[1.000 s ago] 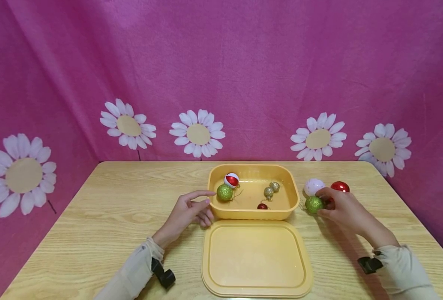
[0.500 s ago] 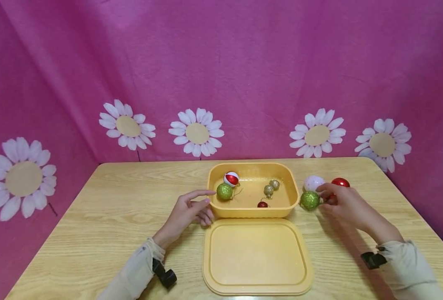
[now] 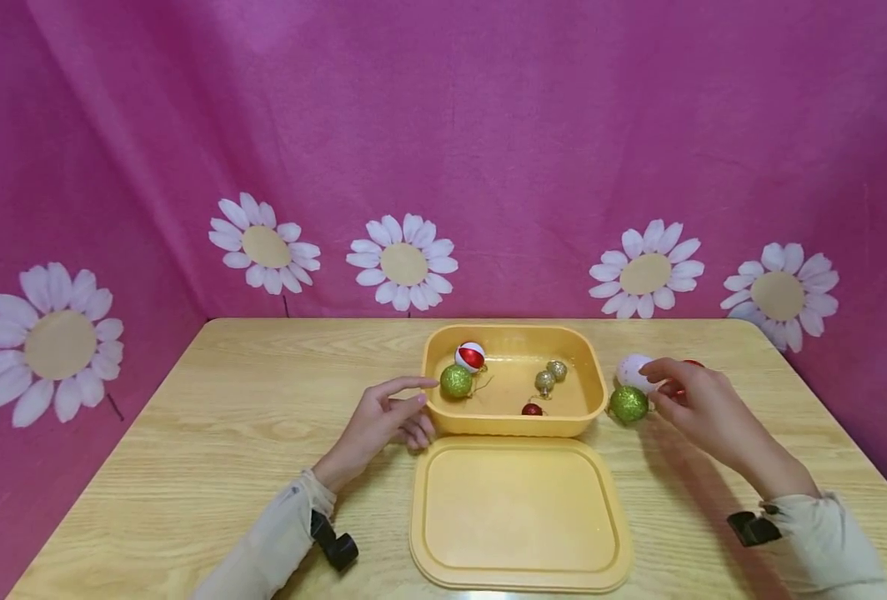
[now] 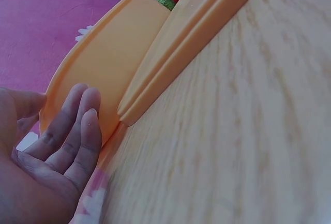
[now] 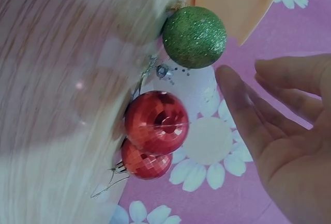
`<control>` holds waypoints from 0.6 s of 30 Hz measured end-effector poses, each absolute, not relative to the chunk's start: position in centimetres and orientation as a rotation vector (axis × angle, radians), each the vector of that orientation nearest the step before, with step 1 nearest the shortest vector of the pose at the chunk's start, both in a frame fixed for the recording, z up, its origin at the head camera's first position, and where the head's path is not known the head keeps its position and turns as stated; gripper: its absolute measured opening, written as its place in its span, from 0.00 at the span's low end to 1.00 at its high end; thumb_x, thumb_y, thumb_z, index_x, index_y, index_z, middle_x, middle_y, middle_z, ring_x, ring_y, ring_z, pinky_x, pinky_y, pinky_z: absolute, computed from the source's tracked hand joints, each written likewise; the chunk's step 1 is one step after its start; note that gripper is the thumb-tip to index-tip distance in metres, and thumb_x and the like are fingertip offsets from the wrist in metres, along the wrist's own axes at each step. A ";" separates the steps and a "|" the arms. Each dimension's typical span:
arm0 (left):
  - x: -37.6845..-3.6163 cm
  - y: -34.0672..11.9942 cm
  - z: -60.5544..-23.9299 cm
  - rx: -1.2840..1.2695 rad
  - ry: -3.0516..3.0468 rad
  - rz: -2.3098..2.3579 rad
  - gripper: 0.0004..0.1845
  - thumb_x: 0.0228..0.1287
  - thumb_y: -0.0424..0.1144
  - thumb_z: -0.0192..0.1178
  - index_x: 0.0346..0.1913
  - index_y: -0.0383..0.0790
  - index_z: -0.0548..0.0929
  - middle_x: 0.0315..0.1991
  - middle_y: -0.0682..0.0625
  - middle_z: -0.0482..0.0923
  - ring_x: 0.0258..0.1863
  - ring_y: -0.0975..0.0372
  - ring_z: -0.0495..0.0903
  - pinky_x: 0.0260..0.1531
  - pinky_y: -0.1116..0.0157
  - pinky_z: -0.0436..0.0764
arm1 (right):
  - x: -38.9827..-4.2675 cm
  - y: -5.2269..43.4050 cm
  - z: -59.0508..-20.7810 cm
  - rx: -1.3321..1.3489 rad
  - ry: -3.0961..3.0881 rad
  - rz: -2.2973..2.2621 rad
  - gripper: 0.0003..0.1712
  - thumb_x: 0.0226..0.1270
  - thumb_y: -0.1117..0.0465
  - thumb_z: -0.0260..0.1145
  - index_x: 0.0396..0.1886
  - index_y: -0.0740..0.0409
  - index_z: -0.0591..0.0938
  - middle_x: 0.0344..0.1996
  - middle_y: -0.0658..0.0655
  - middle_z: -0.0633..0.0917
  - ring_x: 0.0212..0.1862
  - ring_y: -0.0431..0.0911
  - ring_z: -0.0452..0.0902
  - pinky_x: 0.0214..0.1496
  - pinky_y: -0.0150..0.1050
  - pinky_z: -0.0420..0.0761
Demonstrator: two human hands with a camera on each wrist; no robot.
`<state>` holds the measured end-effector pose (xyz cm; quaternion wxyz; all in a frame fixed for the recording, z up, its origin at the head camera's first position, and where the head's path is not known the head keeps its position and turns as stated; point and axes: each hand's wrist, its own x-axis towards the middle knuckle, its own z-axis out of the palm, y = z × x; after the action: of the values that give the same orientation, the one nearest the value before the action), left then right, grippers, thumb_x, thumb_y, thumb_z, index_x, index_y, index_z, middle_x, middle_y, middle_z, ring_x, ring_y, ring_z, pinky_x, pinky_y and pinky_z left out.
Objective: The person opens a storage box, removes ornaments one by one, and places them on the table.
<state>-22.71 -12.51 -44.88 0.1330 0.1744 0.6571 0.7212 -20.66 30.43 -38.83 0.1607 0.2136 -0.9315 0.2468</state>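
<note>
My left hand (image 3: 379,425) is at the left end of a yellow plastic box (image 3: 514,427), one fingertip at the rim and the other fingers loosely bent. Inside the box are a green glitter bauble (image 3: 456,382), a red-and-white bauble (image 3: 469,357), small gold baubles (image 3: 544,382) and a small dark-red one (image 3: 532,409). My right hand (image 3: 702,412) hovers with parted fingers beside another green glitter bauble (image 5: 194,37), holding nothing. Behind that bauble sits a speckled white one (image 3: 633,372), partly covered by fingers. Two shiny red baubles (image 5: 156,122) show in the right wrist view.
A yellow lid (image 3: 520,512) lies flat in front of the box on the wooden table (image 3: 263,400). A pink curtain with daisies (image 3: 443,150) hangs behind the table's far edge.
My right hand held the green bauble outside the box, moved it slightly toward the box and let go of it. My left hand has stayed at the box.
</note>
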 end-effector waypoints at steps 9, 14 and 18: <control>-22.8 -12.3 -44.8 0.519 1.897 2.099 0.22 0.76 0.38 0.55 0.66 0.31 0.73 0.32 0.31 0.84 0.24 0.57 0.85 0.25 0.63 0.85 | -20.2 28.9 -38.7 0.645 -2.560 0.734 0.17 0.55 0.78 0.71 0.46 0.66 0.83 0.40 0.63 0.87 0.35 0.49 0.84 0.33 0.35 0.85; -22.8 -12.2 -44.9 0.573 1.957 2.101 0.20 0.76 0.36 0.54 0.64 0.27 0.73 0.33 0.26 0.82 0.23 0.58 0.84 0.23 0.63 0.85 | -20.1 28.0 -38.6 0.699 -2.531 0.755 0.17 0.55 0.79 0.70 0.45 0.66 0.83 0.40 0.61 0.87 0.36 0.48 0.84 0.33 0.35 0.85; -22.8 -12.1 -44.9 0.581 1.962 2.126 0.20 0.76 0.34 0.54 0.63 0.25 0.73 0.34 0.23 0.80 0.23 0.58 0.84 0.22 0.62 0.84 | -20.2 27.2 -38.3 0.707 -2.535 0.743 0.15 0.58 0.77 0.70 0.45 0.64 0.83 0.39 0.58 0.87 0.36 0.47 0.83 0.32 0.35 0.85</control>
<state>-22.76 -12.12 -44.92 0.0953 0.1960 0.6618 0.7173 -20.25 27.24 -38.28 0.2019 0.2533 -0.9079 0.2660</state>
